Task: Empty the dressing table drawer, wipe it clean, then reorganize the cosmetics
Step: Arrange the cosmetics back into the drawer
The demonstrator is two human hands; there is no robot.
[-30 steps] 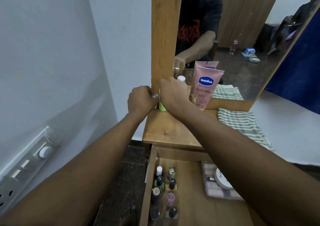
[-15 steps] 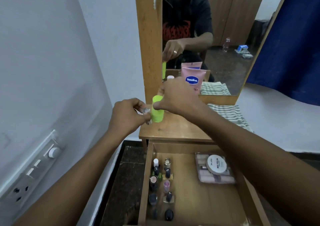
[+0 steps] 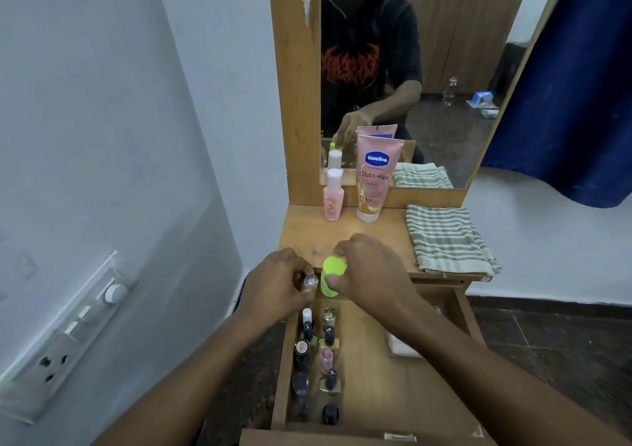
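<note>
Now the right hand (image 3: 367, 271) grips a green bottle (image 3: 332, 276) and the left hand (image 3: 278, 283) pinches a small silver-capped bottle (image 3: 310, 281) above the open drawer (image 3: 376, 384); lowering carelessly could topple the 2 rows of polish bottles (image 3: 316, 360).

Wooden surface (image 3: 376, 237) of dressing table, pale brown, backed by mirror frame (image 3: 297, 103). Back left: small pink bottle (image 3: 332, 199), white cap, upright. Just beside it on right: pink Vaseline tube (image 3: 374, 179), standing cap-down, leaning on mirror frame. Right side: folded green-and-white striped cloth (image 3: 444, 237), front corner overhanging edge. Below front edge: open drawer (image 3: 369, 387); two rows of nail polish bottles (image 3: 329, 336) along left wall; pale flat item (image 3: 400, 346) at right, partly hidden by arm.
</note>
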